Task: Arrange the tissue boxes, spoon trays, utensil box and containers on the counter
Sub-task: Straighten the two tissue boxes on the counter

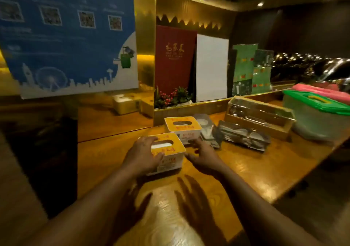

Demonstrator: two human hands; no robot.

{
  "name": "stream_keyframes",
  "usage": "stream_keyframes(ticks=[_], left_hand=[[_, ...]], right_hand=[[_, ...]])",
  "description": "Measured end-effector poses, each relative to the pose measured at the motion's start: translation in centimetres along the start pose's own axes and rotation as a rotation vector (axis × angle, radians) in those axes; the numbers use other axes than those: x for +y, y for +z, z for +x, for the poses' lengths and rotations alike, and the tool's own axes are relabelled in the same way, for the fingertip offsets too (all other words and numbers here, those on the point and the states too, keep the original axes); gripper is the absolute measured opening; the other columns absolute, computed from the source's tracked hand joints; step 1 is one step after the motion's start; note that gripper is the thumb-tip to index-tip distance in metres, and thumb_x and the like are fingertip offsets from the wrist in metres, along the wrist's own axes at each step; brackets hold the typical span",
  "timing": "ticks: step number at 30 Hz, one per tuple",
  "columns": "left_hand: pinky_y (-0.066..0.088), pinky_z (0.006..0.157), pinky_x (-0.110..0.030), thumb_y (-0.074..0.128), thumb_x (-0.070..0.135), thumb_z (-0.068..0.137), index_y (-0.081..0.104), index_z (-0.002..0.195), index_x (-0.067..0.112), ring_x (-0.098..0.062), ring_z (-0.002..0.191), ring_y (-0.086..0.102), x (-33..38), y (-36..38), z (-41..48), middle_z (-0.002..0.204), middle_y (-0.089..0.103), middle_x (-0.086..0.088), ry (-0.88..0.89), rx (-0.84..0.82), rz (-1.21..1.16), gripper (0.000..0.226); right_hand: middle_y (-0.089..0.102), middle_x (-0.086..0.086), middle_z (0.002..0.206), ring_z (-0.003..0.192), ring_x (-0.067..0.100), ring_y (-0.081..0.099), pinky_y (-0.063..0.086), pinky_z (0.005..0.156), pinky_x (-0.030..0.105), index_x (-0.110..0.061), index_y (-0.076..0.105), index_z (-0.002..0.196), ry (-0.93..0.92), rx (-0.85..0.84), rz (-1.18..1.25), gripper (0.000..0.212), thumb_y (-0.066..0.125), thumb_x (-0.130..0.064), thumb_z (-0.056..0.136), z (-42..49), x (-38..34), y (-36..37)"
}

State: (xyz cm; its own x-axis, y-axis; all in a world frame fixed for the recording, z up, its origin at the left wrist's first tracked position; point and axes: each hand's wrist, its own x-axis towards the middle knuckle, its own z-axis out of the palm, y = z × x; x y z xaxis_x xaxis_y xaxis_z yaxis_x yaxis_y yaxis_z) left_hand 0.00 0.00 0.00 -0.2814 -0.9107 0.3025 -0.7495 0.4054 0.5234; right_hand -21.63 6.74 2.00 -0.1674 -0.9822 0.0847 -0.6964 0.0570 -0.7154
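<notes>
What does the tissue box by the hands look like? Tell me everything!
The near tissue box is a small white box, plastic by the look of it, with an orange top bearing red writing and an oval slot showing white tissue. It sits upright on the wooden counter, just in front of a second matching box. The left hand rests on its left side; the right hand is close beside it.
</notes>
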Motion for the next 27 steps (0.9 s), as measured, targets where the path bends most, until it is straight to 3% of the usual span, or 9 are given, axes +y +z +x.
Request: stream_keyframes(ticks=[4, 7, 13, 21, 27], left_hand=[[0.033, 0.112, -0.045, 0.068, 0.055, 0.08, 0.042, 0.142, 0.036, -0.023, 0.143, 0.024, -1.1, 3.0, 0.2, 0.156, 0.033, 0.001, -0.09, -0.039, 0.091, 0.07], [0.033, 0.112, -0.05, 0.066, 0.059, 0.08, 0.037, 0.146, 0.036, -0.026, 0.147, 0.018, -2.1, 4.4, 0.4, 0.16, 0.025, 0.002, -0.175, -0.029, 0.103, 0.076], [0.045, 0.104, -0.039, 0.075, 0.049, 0.078, 0.043, 0.144, 0.03, -0.02, 0.142, 0.032, -2.5, 5.5, -1.3, 0.162, 0.02, 0.009, -0.264, 0.138, 0.032, 0.076], [0.043, 0.102, -0.036, 0.085, 0.036, 0.072, 0.045, 0.143, 0.027, -0.019, 0.141, 0.033, -3.9, 4.2, -3.3, 0.16, 0.024, 0.011, -0.348, 0.23, 0.035, 0.082], [0.042, 0.102, -0.036, 0.086, 0.034, 0.07, 0.048, 0.141, 0.029, -0.018, 0.14, 0.033, -4.7, 3.8, -3.1, 0.158, 0.026, 0.011, -0.34, 0.229, 0.021, 0.08]], right_hand=[[0.043, 0.001, 0.155, 0.139, 0.024, 0.045, 0.045, 0.109, 0.043, -0.032, 0.038, 0.151, -0.068, -0.118, -0.076, 0.07, 0.072, -0.035, 0.091, 3.0, 3.3, 2.1], [0.04, 0.001, 0.159, 0.141, 0.022, 0.043, 0.047, 0.109, 0.042, -0.032, 0.029, 0.157, -0.126, -0.19, -0.057, 0.077, 0.07, -0.034, 0.092, 5.4, 5.3, 3.6], [0.047, -0.001, 0.154, 0.135, 0.017, 0.049, 0.052, 0.103, 0.041, -0.032, 0.03, 0.156, -0.303, -0.191, -0.032, 0.075, 0.07, -0.03, 0.093, 7.8, 6.8, 5.8], [0.043, 0.003, 0.151, 0.131, 0.018, 0.048, 0.053, 0.1, 0.036, -0.036, 0.022, 0.158, -0.419, -0.274, -0.04, 0.075, 0.064, -0.039, 0.095, 8.4, 5.6, 8.5], [0.043, -0.003, 0.154, 0.135, 0.018, 0.045, 0.046, 0.104, 0.035, -0.041, 0.023, 0.157, -0.503, -0.372, -0.115, 0.075, 0.056, -0.061, 0.093, 10.0, 5.5, 4.5]])
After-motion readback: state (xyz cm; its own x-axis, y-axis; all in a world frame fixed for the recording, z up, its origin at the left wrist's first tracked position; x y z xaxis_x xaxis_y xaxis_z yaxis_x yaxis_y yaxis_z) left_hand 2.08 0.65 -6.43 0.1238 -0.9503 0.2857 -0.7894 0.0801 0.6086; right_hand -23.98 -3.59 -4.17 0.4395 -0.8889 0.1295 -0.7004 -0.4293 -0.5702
